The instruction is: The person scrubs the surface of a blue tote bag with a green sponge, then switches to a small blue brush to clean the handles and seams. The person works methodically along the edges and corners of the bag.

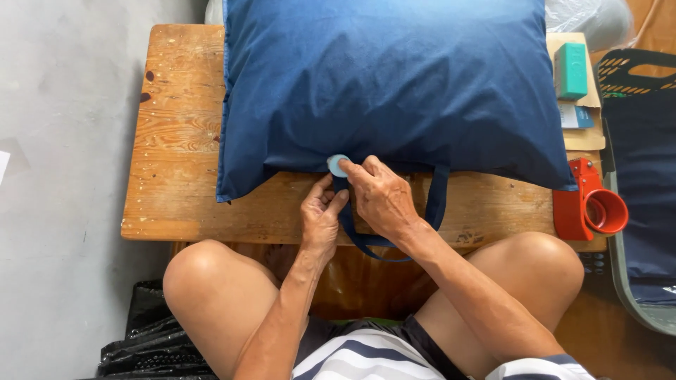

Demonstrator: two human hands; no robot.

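A full, dark blue fabric bag (394, 84) lies flat on a worn wooden table (176, 155). Its blue strap handle (436, 204) loops over the table's near edge. A small round light-blue disc (337, 165) sits at the bag's near hem. My right hand (380, 197) presses its fingertips on the hem right next to the disc. My left hand (322, 214) pinches the strap just below the disc. My bare knees sit under the table's front edge.
A red tape dispenser (590, 204) stands at the table's right end. A teal block (570, 70) and cards rest on cardboard at the back right. A dark basket (637, 70) and grey bin stand right of the table. Black plastic (141, 331) lies on the floor.
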